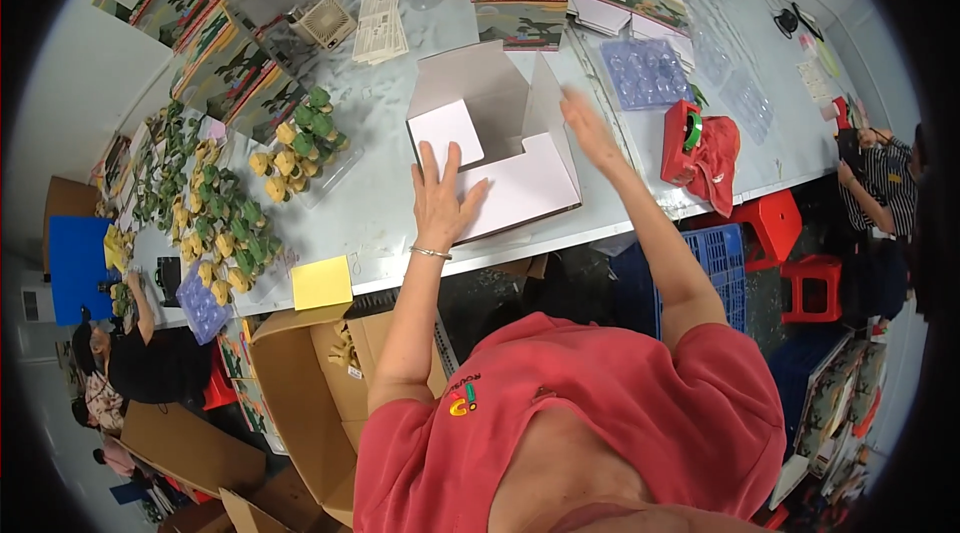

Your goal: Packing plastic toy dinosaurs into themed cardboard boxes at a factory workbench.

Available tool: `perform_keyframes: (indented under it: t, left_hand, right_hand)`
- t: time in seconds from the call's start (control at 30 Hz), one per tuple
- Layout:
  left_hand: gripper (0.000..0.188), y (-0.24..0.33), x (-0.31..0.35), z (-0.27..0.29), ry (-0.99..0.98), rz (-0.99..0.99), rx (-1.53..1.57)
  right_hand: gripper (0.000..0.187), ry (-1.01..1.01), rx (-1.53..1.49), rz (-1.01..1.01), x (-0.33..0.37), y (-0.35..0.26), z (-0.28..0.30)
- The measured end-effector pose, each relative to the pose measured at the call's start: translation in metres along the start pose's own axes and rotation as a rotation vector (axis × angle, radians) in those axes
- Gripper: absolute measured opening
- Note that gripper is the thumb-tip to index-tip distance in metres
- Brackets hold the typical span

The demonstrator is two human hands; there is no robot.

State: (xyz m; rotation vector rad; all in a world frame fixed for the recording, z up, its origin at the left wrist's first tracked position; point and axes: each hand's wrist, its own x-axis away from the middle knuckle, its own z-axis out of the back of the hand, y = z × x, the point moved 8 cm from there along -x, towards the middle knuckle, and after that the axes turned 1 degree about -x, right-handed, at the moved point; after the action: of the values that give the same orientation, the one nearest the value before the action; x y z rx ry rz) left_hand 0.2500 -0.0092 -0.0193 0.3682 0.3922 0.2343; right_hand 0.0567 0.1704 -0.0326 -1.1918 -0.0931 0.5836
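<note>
head cam, looking down, close over table (380, 203)

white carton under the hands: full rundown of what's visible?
The white carton looks like thin folded cardboard, plain white outside, greyer inside. It is partly assembled: top open, flaps standing up at the back and right, one broad panel lying flat toward the person. It sits on the pale table near its front edge. The left hand presses the flat panel; the right hand touches the right flap.

Open box (500, 148) on table (400, 183)
</note>
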Motion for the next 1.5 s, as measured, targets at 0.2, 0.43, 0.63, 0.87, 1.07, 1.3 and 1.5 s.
perform_keyframes:
  t: [0.2, 0.43, 0.63, 0.87, 1.07, 1.3, 1.5]
  left_hand:
    - [0.051, -0.028, 0.004, -0.010, -0.100, 0.019, -0.071]
    - [0.055, -0.038, 0.010, -0.018, -0.064, -0.218, -0.017]
    - [0.077, -0.090, 0.034, -0.025, -0.016, 0.629, 1.028]
    - [0.072, -0.082, 0.031, -0.019, -0.046, 0.629, 0.824]
    - [0.076, -0.043, 0.079, 0.016, 0.384, 0.564, 0.348]
    - [0.064, -0.068, 0.105, -0.029, 0.236, 0.923, 1.057]
    - [0.056, -0.078, 0.117, -0.050, 0.225, 0.944, 1.112]
  right_hand:
    - [0.049, -0.412, 0.890, 0.508, 0.046, -0.026, -0.097]
    - [0.064, -0.178, 0.387, 0.384, -0.069, -0.042, -0.070]
    - [0.065, -0.793, 0.904, 0.906, -0.007, -0.063, -0.106]
    - [0.080, -0.594, 0.613, 0.705, -0.034, -0.071, -0.147]
    - [0.091, -0.578, 0.735, 0.585, -0.025, -0.051, -0.163]
    - [0.089, -0.551, 0.963, 0.685, -0.015, -0.047, -0.161]
    - [0.089, -0.503, 0.997, 0.671, -0.012, -0.061, -0.175]
